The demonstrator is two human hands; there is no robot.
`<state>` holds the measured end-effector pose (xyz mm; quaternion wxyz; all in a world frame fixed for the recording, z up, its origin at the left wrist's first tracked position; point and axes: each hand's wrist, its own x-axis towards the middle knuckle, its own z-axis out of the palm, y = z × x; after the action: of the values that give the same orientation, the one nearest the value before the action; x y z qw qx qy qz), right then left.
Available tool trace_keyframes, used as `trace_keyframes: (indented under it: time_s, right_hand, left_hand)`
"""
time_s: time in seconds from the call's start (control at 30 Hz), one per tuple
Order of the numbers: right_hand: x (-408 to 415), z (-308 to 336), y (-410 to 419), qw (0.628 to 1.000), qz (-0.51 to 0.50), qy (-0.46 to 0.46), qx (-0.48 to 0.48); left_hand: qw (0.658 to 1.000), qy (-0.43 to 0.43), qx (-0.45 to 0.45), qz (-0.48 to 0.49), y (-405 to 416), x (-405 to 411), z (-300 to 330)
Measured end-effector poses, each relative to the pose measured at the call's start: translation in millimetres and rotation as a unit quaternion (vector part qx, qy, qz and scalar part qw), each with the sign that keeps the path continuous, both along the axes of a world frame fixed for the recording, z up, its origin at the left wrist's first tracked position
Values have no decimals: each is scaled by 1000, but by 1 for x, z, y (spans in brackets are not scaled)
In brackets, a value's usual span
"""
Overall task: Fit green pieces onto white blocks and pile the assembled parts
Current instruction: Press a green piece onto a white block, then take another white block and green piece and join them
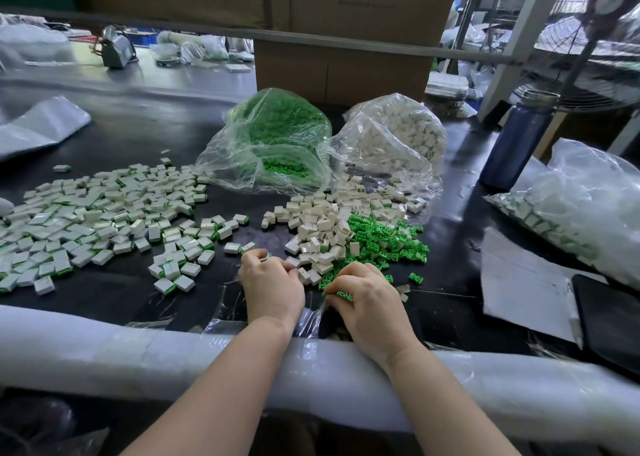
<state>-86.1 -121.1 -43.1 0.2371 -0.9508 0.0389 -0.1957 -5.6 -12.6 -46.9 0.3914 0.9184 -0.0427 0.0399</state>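
No readable labels anywhere. Both hands sit just near-side of the loose white blocks [322, 227]: left hand [272, 284] fingers curled, contents hidden; right hand [367, 298] pinches green pieces [384, 237]. Assembled parts [100, 213] spread left of blocks w/ bare table [114, 296] betw. them & padded edge [173, 351].

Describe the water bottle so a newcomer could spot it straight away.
Start at the two clear bags at the back of the dark table, one of green pieces, one of white blocks. Look right of the white one: the bottle stands upright there. It is the only tall dark-blue cylinder, with a metal cap.
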Motion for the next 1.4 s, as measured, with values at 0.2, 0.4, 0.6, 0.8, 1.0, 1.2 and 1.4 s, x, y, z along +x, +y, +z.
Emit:
trace_keyframes:
  time_s: [0.2,0.4,0.6,0.8,1.0,1.2,1.4]
  right_hand:
    - [0,0,-4,993,-58,-28,97]
    - [0,-1,-10,971,-83,-49,218]
    - [0,-1,-13,954,-87,-62,280]
    - [0,2,-15,930,-86,-83,348]
    - [-3,5,-19,907,-55,-96,406]
    - [-3,5,-18,895,-43,-97,434]
    - [-3,4,-19,907,-61,-83,409]
  left_hand:
    - [997,-69,-19,22,2,-6,5]
    - [975,-99,-154,-124,-1,-15,12]
    - [963,-80,-144,-215,-4,-17,9]
    - [952,14,-190,-239,-3,-15,8]
    - [933,61,-214,-283,-3,-15,8]
    - [921,107,-246,-284,-3,-15,9]
    - [913,123,-272,-278,-2,-15,11]
